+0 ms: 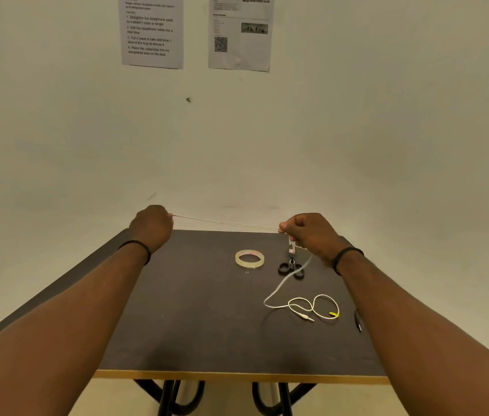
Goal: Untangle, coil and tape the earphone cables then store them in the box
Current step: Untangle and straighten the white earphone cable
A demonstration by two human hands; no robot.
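Observation:
A white earphone cable (228,223) is stretched taut between my two hands above the far edge of the dark table (195,319). My left hand (153,225) grips one end in a closed fist. My right hand (309,232) pinches the cable between thumb and fingers. From my right hand the rest of the cable (297,304) drops to the table and lies in loose loops, ending in a jack plug with a yellow tie on one loop. The earbuds are hidden in my hands.
A roll of clear tape (249,259) lies flat near the table's far side. Black-handled scissors (290,265) lie right of it, under my right hand. A small black object (357,321) rests by the right edge. Printed sheets (152,31) hang on the wall.

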